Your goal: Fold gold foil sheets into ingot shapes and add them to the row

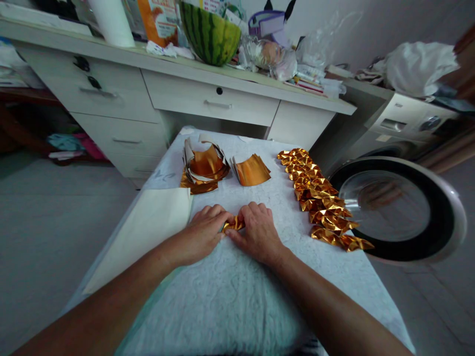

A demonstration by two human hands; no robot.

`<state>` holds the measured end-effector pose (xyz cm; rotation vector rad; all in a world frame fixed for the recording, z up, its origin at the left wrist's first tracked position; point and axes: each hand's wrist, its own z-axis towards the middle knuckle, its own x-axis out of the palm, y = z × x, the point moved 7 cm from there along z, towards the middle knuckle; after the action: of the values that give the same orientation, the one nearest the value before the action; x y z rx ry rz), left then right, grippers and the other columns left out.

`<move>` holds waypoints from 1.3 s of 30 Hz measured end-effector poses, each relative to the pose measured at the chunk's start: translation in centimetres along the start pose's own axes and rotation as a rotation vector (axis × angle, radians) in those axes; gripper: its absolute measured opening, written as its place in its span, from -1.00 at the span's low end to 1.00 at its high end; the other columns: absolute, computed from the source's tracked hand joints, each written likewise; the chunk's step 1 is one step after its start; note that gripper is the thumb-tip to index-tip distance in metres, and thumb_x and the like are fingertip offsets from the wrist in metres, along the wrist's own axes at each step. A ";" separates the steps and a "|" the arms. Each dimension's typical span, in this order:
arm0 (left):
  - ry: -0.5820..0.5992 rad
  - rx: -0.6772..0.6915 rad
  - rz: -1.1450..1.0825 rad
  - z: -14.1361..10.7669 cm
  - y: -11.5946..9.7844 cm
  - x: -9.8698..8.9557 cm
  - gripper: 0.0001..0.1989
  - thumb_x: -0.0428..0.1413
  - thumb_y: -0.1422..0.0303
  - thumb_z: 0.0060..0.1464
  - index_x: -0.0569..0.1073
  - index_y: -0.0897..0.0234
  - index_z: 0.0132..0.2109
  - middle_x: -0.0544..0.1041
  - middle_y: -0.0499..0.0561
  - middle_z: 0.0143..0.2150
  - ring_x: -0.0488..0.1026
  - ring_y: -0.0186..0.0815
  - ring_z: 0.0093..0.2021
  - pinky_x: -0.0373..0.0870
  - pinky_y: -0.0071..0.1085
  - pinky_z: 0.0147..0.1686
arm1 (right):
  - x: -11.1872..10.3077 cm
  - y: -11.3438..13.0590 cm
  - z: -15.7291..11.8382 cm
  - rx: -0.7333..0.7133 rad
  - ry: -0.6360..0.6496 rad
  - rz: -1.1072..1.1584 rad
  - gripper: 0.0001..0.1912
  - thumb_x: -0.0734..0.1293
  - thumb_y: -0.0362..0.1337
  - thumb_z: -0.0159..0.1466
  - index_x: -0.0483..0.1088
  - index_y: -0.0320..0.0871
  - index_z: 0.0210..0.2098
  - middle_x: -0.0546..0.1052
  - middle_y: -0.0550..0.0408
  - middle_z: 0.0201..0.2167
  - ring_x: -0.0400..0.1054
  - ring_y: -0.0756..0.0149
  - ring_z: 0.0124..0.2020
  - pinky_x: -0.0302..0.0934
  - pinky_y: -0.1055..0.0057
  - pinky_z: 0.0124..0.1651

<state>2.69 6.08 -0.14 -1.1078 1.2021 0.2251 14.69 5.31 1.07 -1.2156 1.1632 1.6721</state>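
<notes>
Between my two hands is a piece of gold foil paper, partly folded or crumpled, close to the cloth-covered table top. My left hand is closed on its left end, thumb and fingers pressed together. On the other end, my right hand grips it with the thumb underneath. Much of the foil is hidden by my fingers. Just beyond my hands lie a curled stack of gold foil sheets and a larger curled bundle of them. To the right runs a row of folded gold foil ingots.
A cream paper sheet lies along the left of the cloth-covered table. Close to its right edge stands the open round door of a washing machine. Behind, a white counter carries a cut watermelon and plastic bags.
</notes>
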 end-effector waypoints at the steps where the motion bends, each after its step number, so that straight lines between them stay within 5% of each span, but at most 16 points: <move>1: 0.000 0.005 0.000 0.0 0.0 0.0 -0.73 -0.02 0.44 0.16 0.34 0.16 0.01 0.34 0.03 -0.03 0.25 -0.17 0.00 0.22 -0.22 0.03 | 0.0 0.0 0.0 0.007 -0.002 -0.006 -0.62 0.33 0.07 0.21 0.32 -0.14 -0.28 0.38 -0.01 -0.23 0.19 0.12 -0.16 0.05 0.23 -0.12; 39: 0.058 -0.025 0.011 0.1 -0.4 -0.4 -0.67 -0.06 0.45 0.09 0.37 0.14 0.00 0.37 0.03 0.02 0.26 -0.14 0.06 0.21 -0.18 0.08 | -0.7 -4.9 -0.3 0.135 0.006 0.028 -0.59 0.36 -0.05 0.23 0.36 0.05 0.05 0.34 -0.05 -0.04 0.19 0.04 -0.05 0.09 0.11 -0.01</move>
<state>2.86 6.08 0.43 -1.1370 1.2599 0.2182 19.42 6.50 0.51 -1.1264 1.2803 1.5838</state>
